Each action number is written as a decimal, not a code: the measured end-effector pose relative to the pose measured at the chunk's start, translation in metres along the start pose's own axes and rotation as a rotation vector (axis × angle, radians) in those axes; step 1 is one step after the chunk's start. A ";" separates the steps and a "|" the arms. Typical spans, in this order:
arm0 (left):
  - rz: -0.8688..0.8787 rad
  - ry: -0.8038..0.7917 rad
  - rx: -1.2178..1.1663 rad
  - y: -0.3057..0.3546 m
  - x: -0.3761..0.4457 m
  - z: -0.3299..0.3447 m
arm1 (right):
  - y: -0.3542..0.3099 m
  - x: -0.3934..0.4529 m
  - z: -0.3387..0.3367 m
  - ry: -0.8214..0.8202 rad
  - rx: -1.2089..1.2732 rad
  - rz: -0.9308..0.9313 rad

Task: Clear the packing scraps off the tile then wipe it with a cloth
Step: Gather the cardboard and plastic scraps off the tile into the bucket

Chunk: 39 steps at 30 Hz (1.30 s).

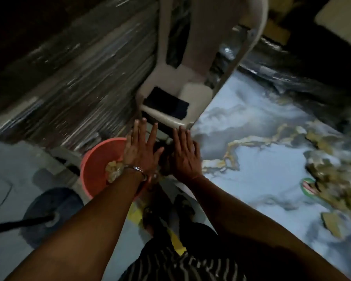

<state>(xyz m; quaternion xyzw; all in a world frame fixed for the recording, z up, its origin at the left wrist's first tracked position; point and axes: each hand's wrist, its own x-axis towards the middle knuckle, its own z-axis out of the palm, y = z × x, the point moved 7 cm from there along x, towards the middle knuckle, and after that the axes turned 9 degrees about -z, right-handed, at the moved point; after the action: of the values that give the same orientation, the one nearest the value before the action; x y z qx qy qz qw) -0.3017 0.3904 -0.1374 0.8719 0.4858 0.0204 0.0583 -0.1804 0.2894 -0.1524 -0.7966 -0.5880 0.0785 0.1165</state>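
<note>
With both hands, left and right, spread flat and holding nothing above the pink bucket, what look like scraps litter the marbled tile, unwiped.

Single head-worn, wide-angle view, looking forward and steeply down.

The camera sits above the person's outstretched arms, close to the left hand and right hand at centre frame; the round pink plastic bucket lies lower left, the glossy blue-grey marbled tile fills the right, edges curved by the lens.
</note>
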 end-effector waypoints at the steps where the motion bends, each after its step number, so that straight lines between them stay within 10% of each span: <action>1: 0.038 0.003 0.001 0.021 0.002 -0.002 | 0.017 -0.010 -0.009 0.012 0.009 0.038; 17: 0.483 -0.065 -0.118 0.373 -0.039 0.019 | 0.298 -0.233 -0.112 0.068 -0.015 0.559; 28: 0.560 -0.529 -0.106 0.527 -0.028 0.054 | 0.439 -0.362 -0.145 0.158 0.206 1.122; 39: 0.910 -0.620 0.191 0.638 -0.021 0.085 | 0.506 -0.343 -0.158 -0.211 0.244 0.883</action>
<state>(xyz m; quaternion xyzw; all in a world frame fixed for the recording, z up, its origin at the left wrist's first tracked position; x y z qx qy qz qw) 0.2343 0.0327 -0.1442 0.9603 0.0204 -0.2579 0.1044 0.2241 -0.1953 -0.1453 -0.9386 -0.1880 0.2697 0.1044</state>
